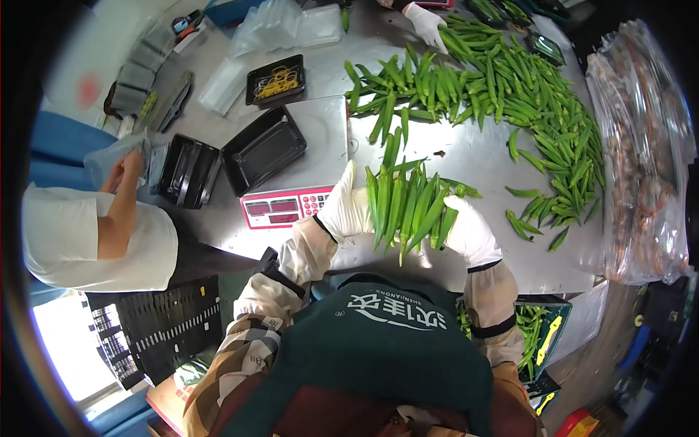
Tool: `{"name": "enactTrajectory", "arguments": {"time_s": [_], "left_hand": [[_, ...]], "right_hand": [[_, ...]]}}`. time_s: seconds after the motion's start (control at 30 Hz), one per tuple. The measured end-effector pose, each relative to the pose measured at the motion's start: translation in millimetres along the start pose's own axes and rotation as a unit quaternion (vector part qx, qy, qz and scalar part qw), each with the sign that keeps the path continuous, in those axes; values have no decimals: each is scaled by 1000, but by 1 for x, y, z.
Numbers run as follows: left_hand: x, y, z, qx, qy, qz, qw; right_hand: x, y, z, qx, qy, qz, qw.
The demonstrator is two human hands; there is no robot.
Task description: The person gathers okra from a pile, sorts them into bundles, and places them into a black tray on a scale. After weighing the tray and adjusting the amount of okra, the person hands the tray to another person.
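A row of green okra pods (406,205) lies between my two white-gloved hands, tips toward me. My left hand (346,207) is closed against the row's left end, beside the red and white scale (285,207). At the right end, my right hand (470,231) grips the same pods, its fingers wrapped round the edge. A large heap of okra (510,87) spreads over the back and right of the metal table. An open black tray (263,149) sits tilted on the scale's plate.
A black tray of yellow rubber bands (275,80), stacked black trays (188,171) and clear containers (280,29) stand left. A person (95,233) works at the left; another person's gloved hand (424,23) touches the heap. Plastic-wrapped packs (633,153) line the right edge.
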State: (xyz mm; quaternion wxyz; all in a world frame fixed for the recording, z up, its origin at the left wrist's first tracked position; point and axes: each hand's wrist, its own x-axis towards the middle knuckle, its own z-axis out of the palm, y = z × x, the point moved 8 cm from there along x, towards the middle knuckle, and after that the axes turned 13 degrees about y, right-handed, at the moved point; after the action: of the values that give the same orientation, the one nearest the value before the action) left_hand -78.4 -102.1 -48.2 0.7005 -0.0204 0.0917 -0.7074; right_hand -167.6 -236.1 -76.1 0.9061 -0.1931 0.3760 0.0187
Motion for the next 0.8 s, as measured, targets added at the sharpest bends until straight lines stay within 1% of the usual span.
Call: {"name": "enactTrajectory", "arguments": {"time_s": [0.07, 0.2, 0.23, 0.27, 0.3, 0.33, 0.37, 0.4, 0.43, 0.47, 0.53, 0.57, 0.6, 0.63, 0.67, 0.7, 0.73, 0.77, 0.8], "left_hand": [[-13, 11, 4, -12, -6, 14, 1000], [-42, 31, 24, -59, 4, 42, 997], [-47, 38, 23, 5, 134, 101, 986], [-57, 46, 27, 68, 261, 160, 950], [-74, 59, 26, 128, 382, 217, 889], [-76, 64, 33, 80, 275, 166, 944], [-85, 77, 35, 33, 162, 109, 980], [-99, 87, 47, -15, 46, 47, 998], [-111, 101, 49, 48, 101, 71, 991], [-121, 115, 58, 55, 120, 94, 987], [-134, 134, 63, 21, 114, 86, 989], [-140, 138, 71, 67, 88, 87, 990], [-146, 149, 66, 115, 138, 118, 977], [-154, 162, 61, 161, 188, 147, 958], [-161, 176, 57, 207, 235, 175, 933], [-163, 182, 61, 201, 240, 166, 935], [-163, 196, 63, 250, 269, 181, 913], [-160, 210, 64, 297, 296, 194, 887], [-161, 221, 65, 342, 323, 207, 858]], "right_hand": [[6, 4, 14, -24, -25, -8, 999], [17, 16, 37, -49, -22, 0, 999], [21, 21, 43, -55, -17, 12, 998], [27, 25, 51, -63, -14, 23, 998], [31, 30, 66, -61, -24, 36, 997], [32, 35, 86, -60, -36, 49, 996], [34, 42, 103, -57, -46, 62, 995], [39, 47, 119, -55, -61, 58, 995], [44, 52, 134, -53, -75, 54, 994], [49, 57, 150, -50, -88, 49, 994], [57, 65, 178, -54, -86, 34, 994], [63, 69, 187, -63, -95, 30, 993], [68, 74, 197, -72, -103, 26, 992], [67, 78, 210, -64, -88, 34, 994], [72, 84, 219, -80, -98, 47, 991], [79, 91, 225, -97, -108, 60, 988], [87, 98, 230, -114, -117, 73, 984], [102, 106, 233, -135, -176, 27, 975], [113, 113, 241, -130, -154, -23, 979]]}}
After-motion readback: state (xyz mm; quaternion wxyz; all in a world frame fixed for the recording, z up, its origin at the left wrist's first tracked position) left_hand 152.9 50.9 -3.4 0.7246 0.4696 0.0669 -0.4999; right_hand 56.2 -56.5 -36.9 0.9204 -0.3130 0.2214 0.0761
